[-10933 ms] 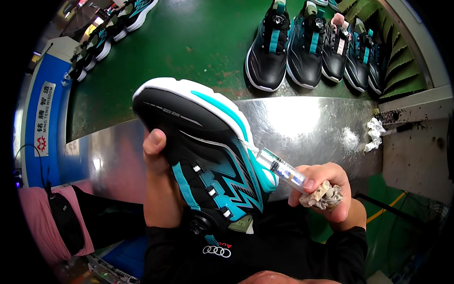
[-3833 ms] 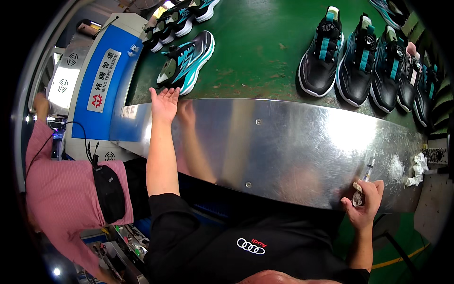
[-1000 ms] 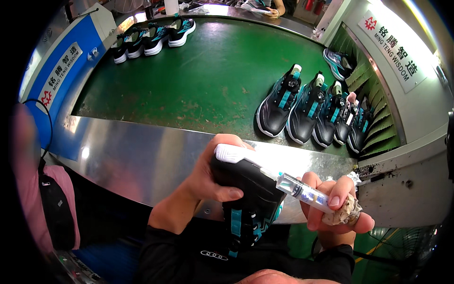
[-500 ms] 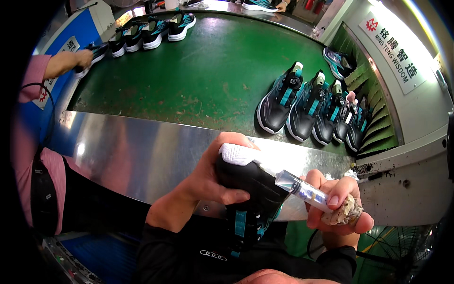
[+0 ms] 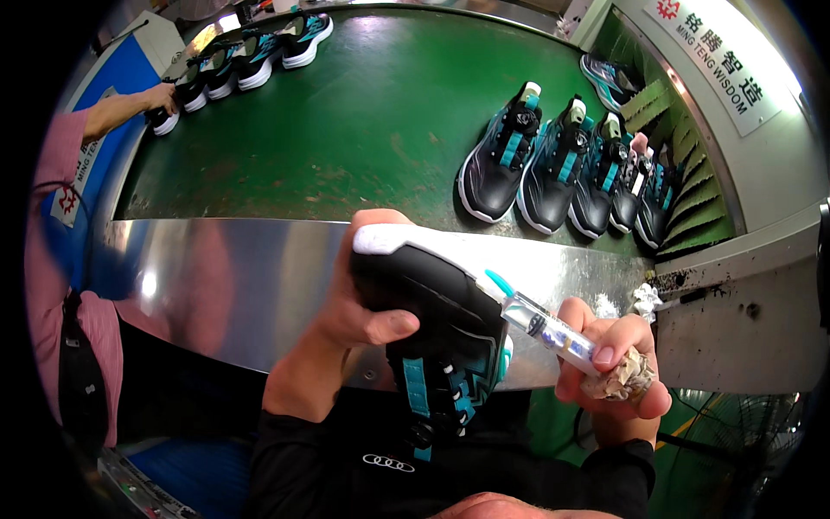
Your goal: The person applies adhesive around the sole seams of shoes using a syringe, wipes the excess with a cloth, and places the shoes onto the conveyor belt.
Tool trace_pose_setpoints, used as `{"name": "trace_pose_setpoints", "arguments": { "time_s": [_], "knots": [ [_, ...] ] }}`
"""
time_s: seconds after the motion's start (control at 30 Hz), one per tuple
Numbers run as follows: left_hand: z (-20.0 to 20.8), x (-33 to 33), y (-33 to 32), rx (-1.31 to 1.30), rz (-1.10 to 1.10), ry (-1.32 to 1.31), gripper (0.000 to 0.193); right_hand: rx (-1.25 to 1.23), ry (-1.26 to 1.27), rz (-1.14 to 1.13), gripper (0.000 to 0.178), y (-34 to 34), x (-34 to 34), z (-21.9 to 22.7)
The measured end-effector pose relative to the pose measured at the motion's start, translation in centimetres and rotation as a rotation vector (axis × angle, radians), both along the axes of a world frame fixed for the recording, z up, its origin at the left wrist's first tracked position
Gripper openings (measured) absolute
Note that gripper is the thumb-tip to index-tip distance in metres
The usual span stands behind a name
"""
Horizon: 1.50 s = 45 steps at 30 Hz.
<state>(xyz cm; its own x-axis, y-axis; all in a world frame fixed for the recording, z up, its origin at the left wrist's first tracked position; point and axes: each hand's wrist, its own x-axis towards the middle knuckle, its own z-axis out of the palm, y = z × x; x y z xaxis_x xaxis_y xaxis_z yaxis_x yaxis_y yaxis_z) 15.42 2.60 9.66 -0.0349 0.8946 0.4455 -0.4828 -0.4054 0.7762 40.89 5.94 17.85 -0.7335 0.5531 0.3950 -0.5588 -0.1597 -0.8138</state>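
My left hand (image 5: 359, 303) is wrapped round a black sneaker (image 5: 428, 290) with teal straps and a white sole, held toe up, thumb across the upper. My right hand (image 5: 609, 363) grips a clear syringe (image 5: 553, 333) with a dark plunger seal. Its tip end points at the sole edge, where a teal sliver shows; whether they touch I cannot tell. A crumpled tan wad (image 5: 624, 376) sits in the same hand at the syringe's rear end. Both hands are above the metal ledge (image 5: 259, 268) and its front edge.
Several finished-looking sneakers (image 5: 501, 164) stand on the green belt (image 5: 372, 112) at right, beside a green strip curtain (image 5: 683, 147). One more sneaker (image 5: 605, 80) lies behind them. Another row of sneakers (image 5: 255, 60) stands far left, where a co-worker's hand (image 5: 160, 97) touches the end shoe. White scraps (image 5: 644, 301) lie on the ledge.
The held sneaker has shifted left and tilted, showing more of its white sole edge. The syringe has moved slightly left with my hand. The co-worker's shoe now stands at the end of the row.
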Motion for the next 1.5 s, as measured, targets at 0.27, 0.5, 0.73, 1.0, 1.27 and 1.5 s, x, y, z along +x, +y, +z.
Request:
{"name": "trace_pose_setpoints", "arguments": {
  "time_s": [0.27, 0.5, 0.73, 1.0, 1.27, 1.5],
  "knots": [
    [0.6, 0.2, 0.0, -0.23, 0.075, -0.124, 0.082, -0.066, -0.029, -0.034, 0.061, -0.3, 1.6, -2.5],
    [-0.5, -0.7, 0.2, -0.315, 0.03, -0.182, 0.074, -0.121, -0.051, -0.048, 0.062, -0.6, 2.7, -5.0],
    [-0.8, -1.1, 1.0, -0.37, -0.01, -0.331, 0.07, -0.204, -0.114, -0.043, 0.061, -1.4, 3.6, -6.8],
    [-1.7, -2.1, 1.9, -0.418, -0.08, -0.434, 0.059, -0.238, -0.207, -0.065, 0.06, -2.5, 4.9, -7.7],
    [-2.7, -3.0, 2.7, -0.495, -0.085, -0.442, 0.054, -0.075, -0.182, -0.041, 0.058, -3.2, 6.0, -9.1],
    [-2.7, -2.3, 3.0, -0.566, -0.024, -0.47, 0.053, -0.045, -0.188, -0.069, 0.057, -4.1, 6.9, -9.9]
  ]
}}
